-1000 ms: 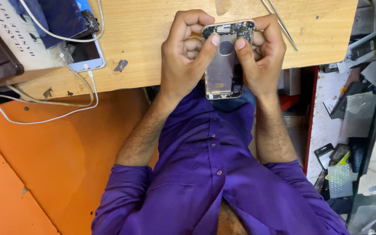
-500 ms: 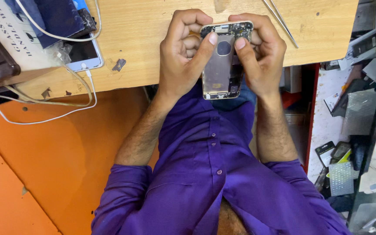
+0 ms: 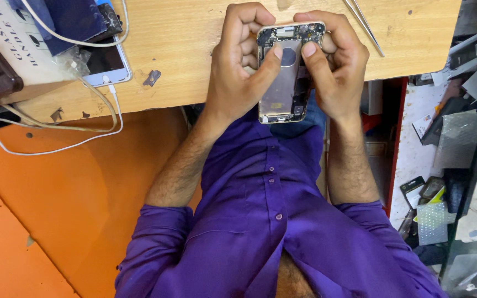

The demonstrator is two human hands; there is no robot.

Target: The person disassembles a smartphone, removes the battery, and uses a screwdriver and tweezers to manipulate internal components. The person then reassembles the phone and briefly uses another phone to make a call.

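Pale wooden bench planking (image 3: 183,60) fills the top of the frame, with orange flooring below it at the left and cluttered shelves of small parts along the right edge. Near the top centre, both hands hold an opened, gold-rimmed smartphone shell with its bare metal inner plate and small circuit parts exposed (image 3: 282,83). The left hand (image 3: 236,72) wraps its fingers behind the shell's left edge and lays its thumb across the plate; the right hand (image 3: 335,69) does the same from the right, so both are closed firmly on the shell, thumbs nearly meeting by the dark round patch near its upper end. The work seems to be at the stage of pressing or seating something in that upper section. Any next move would call for steady, light thumb pressure and a firm hold on the rim. Slim metal tweezers (image 3: 364,25) lie on the bench just right of the hands; a white smartphone on a white cable (image 3: 106,66) rests at upper left.
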